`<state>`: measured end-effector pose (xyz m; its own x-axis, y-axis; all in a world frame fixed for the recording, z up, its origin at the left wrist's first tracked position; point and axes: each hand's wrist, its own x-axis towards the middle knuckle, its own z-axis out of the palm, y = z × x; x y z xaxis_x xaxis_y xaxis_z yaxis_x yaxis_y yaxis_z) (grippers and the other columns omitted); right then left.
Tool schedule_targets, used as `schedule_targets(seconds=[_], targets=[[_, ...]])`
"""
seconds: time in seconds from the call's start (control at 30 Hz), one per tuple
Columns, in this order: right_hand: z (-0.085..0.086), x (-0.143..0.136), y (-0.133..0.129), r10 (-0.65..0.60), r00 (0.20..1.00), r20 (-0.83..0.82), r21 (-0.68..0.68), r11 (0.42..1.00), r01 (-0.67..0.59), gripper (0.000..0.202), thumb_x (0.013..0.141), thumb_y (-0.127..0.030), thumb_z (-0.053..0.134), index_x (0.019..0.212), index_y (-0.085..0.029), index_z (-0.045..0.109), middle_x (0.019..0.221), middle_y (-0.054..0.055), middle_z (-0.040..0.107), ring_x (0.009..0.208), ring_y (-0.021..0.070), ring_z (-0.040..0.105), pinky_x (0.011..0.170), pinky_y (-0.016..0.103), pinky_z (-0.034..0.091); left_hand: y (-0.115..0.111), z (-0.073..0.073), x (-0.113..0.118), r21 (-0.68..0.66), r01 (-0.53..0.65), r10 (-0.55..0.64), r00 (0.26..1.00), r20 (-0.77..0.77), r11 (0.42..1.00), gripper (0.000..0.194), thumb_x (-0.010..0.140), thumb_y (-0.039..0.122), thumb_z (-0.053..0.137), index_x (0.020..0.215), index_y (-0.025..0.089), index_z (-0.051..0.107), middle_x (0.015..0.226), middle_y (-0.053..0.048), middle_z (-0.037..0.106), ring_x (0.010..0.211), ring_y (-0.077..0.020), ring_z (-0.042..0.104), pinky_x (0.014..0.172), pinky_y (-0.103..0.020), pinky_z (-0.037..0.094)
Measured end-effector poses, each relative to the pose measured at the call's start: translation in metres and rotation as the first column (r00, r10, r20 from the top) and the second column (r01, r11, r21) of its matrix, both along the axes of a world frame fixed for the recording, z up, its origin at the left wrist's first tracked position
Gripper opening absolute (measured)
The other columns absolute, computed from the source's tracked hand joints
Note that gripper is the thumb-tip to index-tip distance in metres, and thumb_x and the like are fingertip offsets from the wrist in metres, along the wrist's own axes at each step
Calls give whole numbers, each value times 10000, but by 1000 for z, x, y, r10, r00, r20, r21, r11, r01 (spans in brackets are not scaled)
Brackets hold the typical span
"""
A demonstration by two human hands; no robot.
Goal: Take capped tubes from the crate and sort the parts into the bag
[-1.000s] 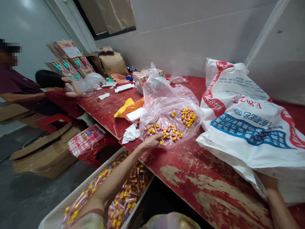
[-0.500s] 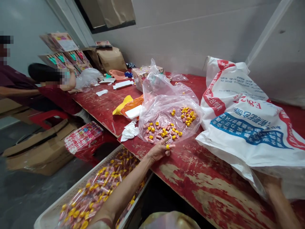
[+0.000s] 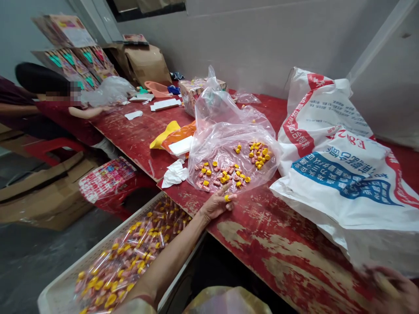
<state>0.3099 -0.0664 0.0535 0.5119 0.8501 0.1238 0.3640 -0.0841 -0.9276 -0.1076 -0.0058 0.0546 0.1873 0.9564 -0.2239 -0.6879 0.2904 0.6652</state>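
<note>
My left hand [image 3: 216, 206] rests at the table's front edge, its index finger pointing toward the clear bag. Between its thumb and fingers is a small yellow-capped pink piece [image 3: 231, 198]. Just beyond lies an open clear plastic bag [image 3: 209, 150], with several similar yellow-capped pieces [image 3: 259, 153] spread on it. At the lower right, my right hand [image 3: 394, 285] is smeared by motion beside the mouth of a large white printed sack [image 3: 337, 174]. Whether that hand holds anything cannot be made out.
A white basket [image 3: 52, 290] of clear tubes with yellow caps stands below the table edge. Crumpled tissue [image 3: 175, 173], an orange and yellow wrapper [image 3: 178, 135] and white boxes [image 3: 166, 104] lie on the red table [image 3: 248, 235]. A co-worker [image 3: 59, 104] sits at the far left.
My right hand has come out from under the sack's mouth, moving down and toward me. The left hand keeps its piece, barely moved. The view has shifted slightly.
</note>
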Motion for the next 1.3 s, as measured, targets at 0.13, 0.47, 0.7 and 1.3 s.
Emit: schedule_targets(seconds=[0.13,0.47,0.7,1.3], targets=[[25,-101,31,260,906,-334,-35,957,-287,397,612,-487,672,891,-238,539,878,67,594,757,226,566,669,372,454,-2,-4,-1,14,3,-3,1000,7,1000,823,648,113,753,1375,275,403,691,36,603,459,-54,483,533,-228,386],[2,-226,90,562,801,205,139,794,-592,248,796,-421,568,777,-189,482,753,18,554,625,147,506,568,259,405,-4,-7,-2,36,1,-2,999,34,999,780,647,93,734,1351,242,432,719,27,617,449,-67,511,505,-227,396],[-21,-245,132,575,610,546,171,636,-753,218,867,-249,395,964,-187,580,995,101,639,889,217,606,749,322,474,4,-6,-4,35,133,-135,989,54,990,748,672,84,724,1341,265,444,737,20,628,448,-60,508,504,-229,409],[-20,-284,146,721,646,249,230,604,-763,233,851,-358,534,976,-167,583,914,47,618,804,164,595,742,292,487,12,-15,-6,96,253,-264,958,116,963,824,672,103,724,1380,330,370,769,9,642,462,-85,542,515,-235,412]])
